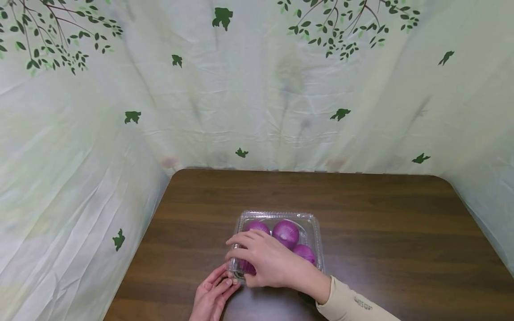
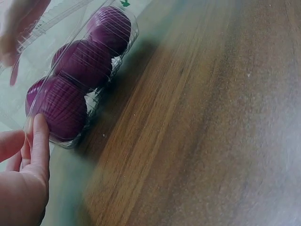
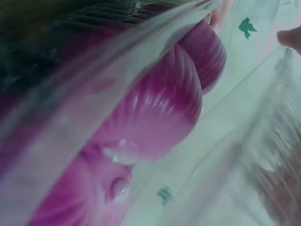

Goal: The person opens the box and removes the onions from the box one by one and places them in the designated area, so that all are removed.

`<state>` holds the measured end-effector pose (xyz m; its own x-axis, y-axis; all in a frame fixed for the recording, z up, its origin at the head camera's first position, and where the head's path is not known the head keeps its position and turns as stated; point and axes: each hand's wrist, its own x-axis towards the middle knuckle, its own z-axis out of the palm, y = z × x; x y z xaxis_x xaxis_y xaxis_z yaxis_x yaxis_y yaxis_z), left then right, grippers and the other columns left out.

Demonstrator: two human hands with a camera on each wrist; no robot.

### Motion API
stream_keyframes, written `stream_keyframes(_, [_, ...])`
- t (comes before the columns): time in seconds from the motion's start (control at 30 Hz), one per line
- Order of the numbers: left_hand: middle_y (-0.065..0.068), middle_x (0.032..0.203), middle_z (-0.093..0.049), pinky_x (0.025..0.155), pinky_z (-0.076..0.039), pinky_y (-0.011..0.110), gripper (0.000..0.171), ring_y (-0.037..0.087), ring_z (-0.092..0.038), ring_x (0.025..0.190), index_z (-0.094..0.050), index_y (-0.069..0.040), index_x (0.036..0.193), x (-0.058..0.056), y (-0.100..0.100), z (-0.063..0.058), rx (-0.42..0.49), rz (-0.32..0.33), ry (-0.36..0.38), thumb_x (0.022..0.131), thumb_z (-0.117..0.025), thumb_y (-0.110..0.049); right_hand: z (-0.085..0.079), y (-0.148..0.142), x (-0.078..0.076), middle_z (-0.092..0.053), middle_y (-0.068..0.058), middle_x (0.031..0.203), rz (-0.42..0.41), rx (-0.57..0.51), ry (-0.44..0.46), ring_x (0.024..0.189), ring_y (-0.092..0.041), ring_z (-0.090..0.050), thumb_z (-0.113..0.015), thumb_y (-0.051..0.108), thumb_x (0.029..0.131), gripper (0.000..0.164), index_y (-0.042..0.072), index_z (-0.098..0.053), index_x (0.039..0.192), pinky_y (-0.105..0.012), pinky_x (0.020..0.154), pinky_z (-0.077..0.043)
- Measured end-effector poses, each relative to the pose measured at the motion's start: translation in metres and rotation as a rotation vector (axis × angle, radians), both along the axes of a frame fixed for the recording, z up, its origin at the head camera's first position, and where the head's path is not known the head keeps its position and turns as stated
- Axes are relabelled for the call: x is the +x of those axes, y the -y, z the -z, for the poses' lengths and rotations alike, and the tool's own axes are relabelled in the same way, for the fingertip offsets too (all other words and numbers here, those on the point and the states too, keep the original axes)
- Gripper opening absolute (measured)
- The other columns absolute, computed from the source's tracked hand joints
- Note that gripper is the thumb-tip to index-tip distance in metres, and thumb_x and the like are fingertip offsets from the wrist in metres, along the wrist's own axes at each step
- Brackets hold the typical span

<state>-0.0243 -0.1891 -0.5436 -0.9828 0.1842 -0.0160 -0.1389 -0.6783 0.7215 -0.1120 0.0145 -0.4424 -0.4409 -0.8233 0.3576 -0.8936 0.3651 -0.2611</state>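
Note:
A clear plastic clamshell container sits near the table's front, with several purple onions inside. My left hand is at its near left corner. In the left wrist view, the fingers and thumb pinch the container's edge beside the nearest onion. My right hand reaches across the top from the right, its fingers bent over the left side. In the right wrist view, the clear lid stands apart from the onions, with that hand's fingers at it, partly blurred.
The brown wooden table extends behind and to both sides of the container. A pale curtain printed with leaves and green birds hangs along the table's back and sides.

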Motion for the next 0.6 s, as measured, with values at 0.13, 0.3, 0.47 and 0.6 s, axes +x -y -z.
stream_keyframes(0.13, [0.005,0.107,-0.062,0.091,-0.052,0.035,0.051,0.015,-0.064,0.099,-0.07,-0.011,0.121,0.001,0.001,0.0,0.009,0.002,-0.018,0.093,-0.041,0.019,0.003,-0.015,0.01,-0.043,0.002,0.149,0.055,0.059,-0.029,0.136,-0.021,-0.039,-0.079,0.025,0.067,0.075,0.027,-0.055,0.139,-0.046,0.108,-0.036])
stream_keyframes(0.3, [0.004,0.105,-0.062,0.092,-0.052,0.035,0.051,0.016,-0.064,0.098,-0.071,-0.012,0.121,0.0,0.001,0.0,-0.005,0.007,-0.02,0.093,-0.041,0.019,0.013,-0.039,0.018,-0.038,0.001,0.154,0.109,0.054,-0.025,0.138,-0.024,-0.037,-0.079,0.021,0.063,0.093,0.028,-0.044,0.148,-0.05,0.107,-0.036])
stream_keyframes(0.47, [0.004,0.105,-0.065,0.091,-0.052,0.036,0.051,0.016,-0.065,0.096,-0.072,-0.014,0.119,-0.001,0.001,-0.001,-0.019,0.003,0.0,0.093,-0.043,0.019,0.025,-0.063,0.022,-0.036,0.003,0.155,0.156,0.038,-0.035,0.137,-0.025,-0.037,-0.078,0.018,0.06,0.094,0.029,-0.046,0.147,-0.051,0.107,-0.035])
stream_keyframes(0.6, [0.005,0.109,-0.066,0.092,-0.052,0.036,0.053,0.017,-0.066,0.096,-0.07,-0.012,0.122,-0.001,0.001,-0.001,0.003,0.009,-0.032,0.092,-0.041,0.02,0.031,-0.077,0.024,-0.044,0.003,0.151,0.18,0.016,-0.033,0.134,-0.028,-0.042,-0.078,0.017,0.06,0.084,0.027,-0.054,0.141,-0.056,0.106,-0.034])
